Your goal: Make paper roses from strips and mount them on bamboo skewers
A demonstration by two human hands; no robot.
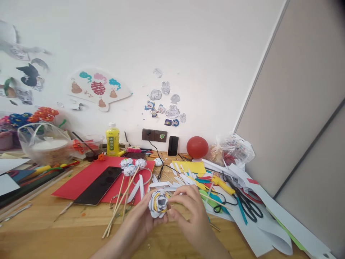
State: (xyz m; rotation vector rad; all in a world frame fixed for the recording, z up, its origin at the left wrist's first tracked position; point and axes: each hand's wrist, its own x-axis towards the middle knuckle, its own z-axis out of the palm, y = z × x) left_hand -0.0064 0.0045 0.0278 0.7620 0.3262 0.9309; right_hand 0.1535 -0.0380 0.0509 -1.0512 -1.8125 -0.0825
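A white-and-yellow paper rose (158,203) sits in my left hand (144,217), whose fingers curl round it from below and the left. My right hand (192,214) is at the rose's right edge, its thumb and bent fingers closed on the outer petals; the exact contact point is partly hidden. Beyond my hands, several white paper roses (129,169) on wooden sticks (118,209) lie on a red sheet (81,175). Loose white paper strips (141,186) are near my left hand.
Paper scraps (188,178), a yellow glue gun (223,185) and black scissors (246,203) crowd the right side. A dark tablet-like slab (99,186) lies on the red sheet. At the back stand a yellow bottle (112,140), a phone (173,146) and a red balloon (197,147).
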